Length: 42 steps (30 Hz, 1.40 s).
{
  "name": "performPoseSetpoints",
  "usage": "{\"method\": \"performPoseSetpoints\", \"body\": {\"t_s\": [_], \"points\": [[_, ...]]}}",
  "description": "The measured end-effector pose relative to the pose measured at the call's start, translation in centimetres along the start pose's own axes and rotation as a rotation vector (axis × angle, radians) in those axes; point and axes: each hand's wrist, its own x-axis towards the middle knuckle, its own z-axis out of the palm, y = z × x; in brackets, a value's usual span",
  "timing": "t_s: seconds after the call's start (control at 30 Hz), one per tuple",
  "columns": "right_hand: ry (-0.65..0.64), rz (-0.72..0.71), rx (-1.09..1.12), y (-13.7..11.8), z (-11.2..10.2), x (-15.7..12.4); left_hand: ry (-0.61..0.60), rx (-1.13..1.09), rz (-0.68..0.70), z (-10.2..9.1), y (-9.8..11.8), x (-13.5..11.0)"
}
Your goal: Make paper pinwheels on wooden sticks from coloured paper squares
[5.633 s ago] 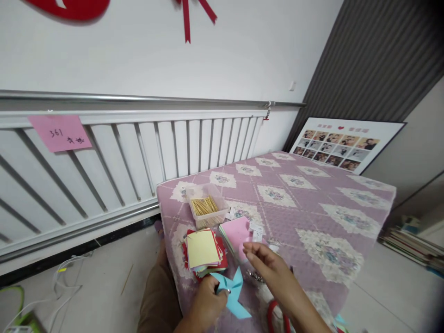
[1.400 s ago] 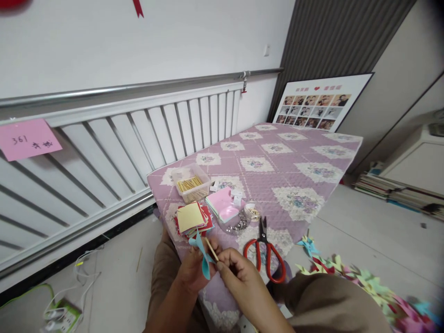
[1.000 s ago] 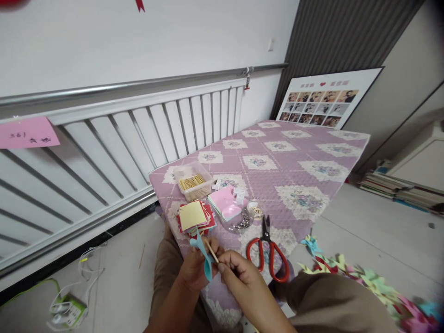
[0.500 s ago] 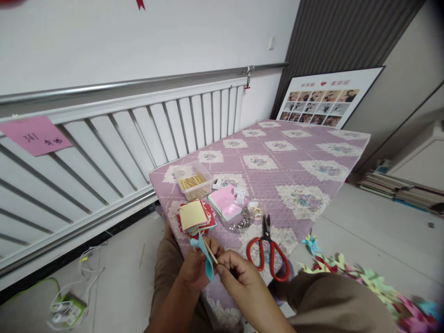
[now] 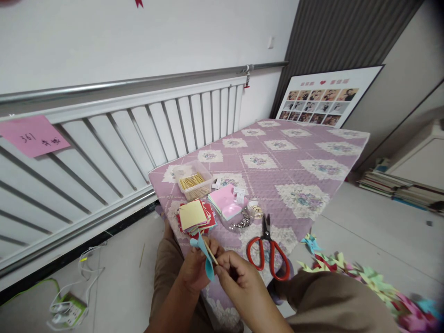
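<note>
My left hand [image 5: 197, 264] is closed around a blue paper pinwheel [image 5: 208, 268], its curled blades sticking out past the fingers. A thin wooden stick [image 5: 211, 253] lies against the pinwheel, and my right hand [image 5: 237, 275] pinches its near end between thumb and fingertips. Just beyond my hands is a stack of coloured paper squares [image 5: 193, 215], a yellow one on top. Red-handled scissors [image 5: 267, 252] lie right of my right hand with their blades pointing away. Whether a pin joins stick and paper is too small to tell.
A plastic box of sticks [image 5: 194, 181], pink paper sheets [image 5: 225, 199], a clear tray of metal pins [image 5: 239, 222] and a small round container [image 5: 255, 210] stand on the cloth-covered table [image 5: 263, 178]. Finished paper pinwheels [image 5: 371, 280] lie on the floor at right. A radiator [image 5: 166, 125] borders the left.
Almost nothing differs. Both hands keep their hold on the pinwheel and stick, and the view has shifted very slightly.
</note>
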Motion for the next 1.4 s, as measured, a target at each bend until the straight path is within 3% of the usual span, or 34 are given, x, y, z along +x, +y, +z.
{"method": "performPoseSetpoints", "body": {"t_s": [0.27,0.47,0.8,0.93,1.1,1.4], "points": [[0.031,-0.102,-0.136,-0.1,-0.1,-0.2,0.028,-0.032,-0.048,1.2,0.4,-0.5],[0.035,-0.161,-0.226,-0.1,-0.2,-0.2,-0.019,-0.091,-0.028,1.2,0.2,-0.4],[0.052,-0.131,-0.201,-0.5,-0.7,-0.4,0.005,-0.064,-0.013,3.2,0.7,-0.5],[0.052,-0.090,-0.176,-0.4,-1.4,-0.2,0.103,-0.044,-0.053,4.0,0.4,-0.5],[0.038,-0.049,-0.204,0.3,-2.0,-0.1,0.270,-0.060,-0.004,4.7,-0.2,-0.4],[0.061,0.011,-0.094,1.9,-2.5,0.3,0.344,0.031,0.075,6.3,-0.3,-0.3]]}}
